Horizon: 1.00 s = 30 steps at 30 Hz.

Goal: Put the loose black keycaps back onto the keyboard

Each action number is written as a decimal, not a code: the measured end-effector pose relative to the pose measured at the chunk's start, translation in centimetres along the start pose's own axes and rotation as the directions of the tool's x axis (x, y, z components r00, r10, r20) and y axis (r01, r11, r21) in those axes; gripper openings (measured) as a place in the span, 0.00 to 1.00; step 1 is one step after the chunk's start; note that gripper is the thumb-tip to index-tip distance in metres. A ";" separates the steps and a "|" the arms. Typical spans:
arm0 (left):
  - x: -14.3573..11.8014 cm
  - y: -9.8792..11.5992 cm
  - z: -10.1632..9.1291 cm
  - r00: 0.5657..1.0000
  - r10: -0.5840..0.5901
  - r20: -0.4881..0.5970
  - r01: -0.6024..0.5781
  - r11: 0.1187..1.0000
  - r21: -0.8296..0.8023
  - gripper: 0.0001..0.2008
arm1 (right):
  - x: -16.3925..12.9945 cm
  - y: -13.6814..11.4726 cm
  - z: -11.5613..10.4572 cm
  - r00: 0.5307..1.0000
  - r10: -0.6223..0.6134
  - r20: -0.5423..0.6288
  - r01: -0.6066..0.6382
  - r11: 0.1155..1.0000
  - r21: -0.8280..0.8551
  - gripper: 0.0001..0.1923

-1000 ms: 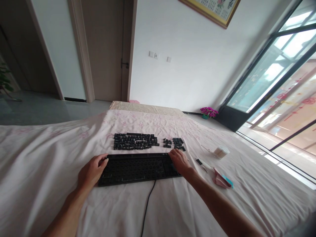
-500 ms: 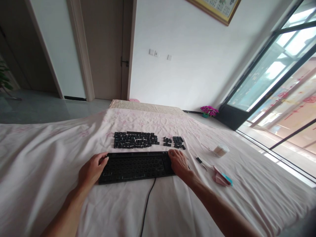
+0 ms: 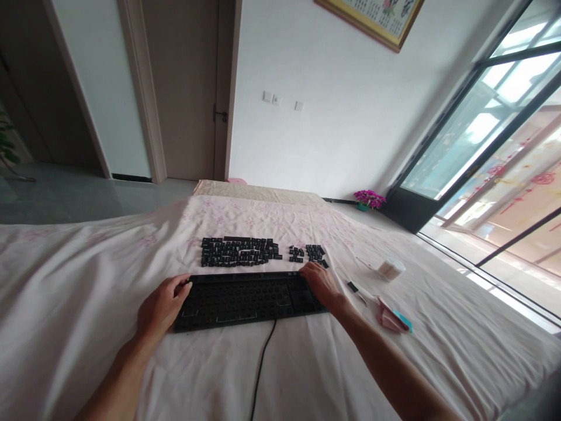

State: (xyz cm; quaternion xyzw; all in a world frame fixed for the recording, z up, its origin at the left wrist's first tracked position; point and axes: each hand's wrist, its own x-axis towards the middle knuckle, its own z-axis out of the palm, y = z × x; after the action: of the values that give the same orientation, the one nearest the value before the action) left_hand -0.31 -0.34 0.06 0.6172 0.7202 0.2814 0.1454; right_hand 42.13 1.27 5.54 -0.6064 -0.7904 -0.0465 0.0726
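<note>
A black keyboard (image 3: 248, 299) with its keycaps removed is laid flat on the pink floral sheet (image 3: 79, 304) of a bed, near the middle of the scene, with its black cable (image 3: 262, 365) trailing toward the near edge. Its left end is gripped by the left hand (image 3: 162, 304), the fingers curled over the far left corner. Its right end is covered by the right hand (image 3: 319, 283), fingers bent down over the far right corner; how tightly this grip is closed cannot be told. Just beyond the keyboard, the loose black keycaps (image 3: 239, 252) are set out in rows on the sheet, with a smaller group of keycaps (image 3: 309, 254) to their right. Further right, a round tub of cotton swabs (image 3: 391, 269) is seen, and nearer, a small black tool (image 3: 353, 287) and a folded pink cloth with a teal edge (image 3: 392, 320). A pot of purple flowers (image 3: 369, 199) is placed on the floor by the far window.
</note>
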 end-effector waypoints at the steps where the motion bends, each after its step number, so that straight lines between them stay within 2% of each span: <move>1: 0.0 0.1 -0.1 1.000 0.000 0.000 0.000 1.000 0.002 0.19 | 0.0 0.0 -0.1 1.000 -0.016 0.008 0.017 0.999 -0.028 0.14; 8: -0.1 0.2 -0.1 1.000 -0.024 0.015 0.023 1.000 0.017 0.20 | 0.3 -0.1 -0.3 0.988 -0.137 0.070 0.148 0.971 -0.186 0.10; 12: 0.0 0.1 0.0 1.000 -0.011 0.005 0.011 1.000 0.013 0.19 | 0.5 -0.2 -0.1 0.987 -0.134 0.087 0.150 0.966 -0.210 0.09; 16: 0.1 0.0 0.0 1.000 -0.015 0.016 0.015 1.000 0.015 0.20 | 0.5 -0.1 0.2 0.996 -0.065 0.057 0.072 0.989 -0.129 0.12; 21: 0.1 -0.2 0.1 0.999 -0.025 0.020 0.025 1.000 0.015 0.20 | 0.0 0.3 0.9 0.999 -0.019 -0.050 0.018 1.000 -0.006 0.15; 25: 0.2 -0.2 0.1 0.999 -0.019 0.029 0.019 1.000 0.008 0.20 | -0.3 0.8 1.5 0.993 -0.008 -0.114 0.014 0.998 0.055 0.16; 30: 0.1 -0.1 0.1 0.999 -0.029 0.020 0.028 0.999 0.022 0.19 | -0.2 1.5 1.8 0.991 -0.057 -0.122 0.064 0.996 0.055 0.15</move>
State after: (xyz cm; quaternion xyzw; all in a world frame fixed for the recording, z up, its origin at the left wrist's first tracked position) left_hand -0.40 -0.20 -0.04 0.6113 0.7305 0.2651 0.1499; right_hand 43.53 1.77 3.74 -0.5760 -0.8036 -0.0619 0.1364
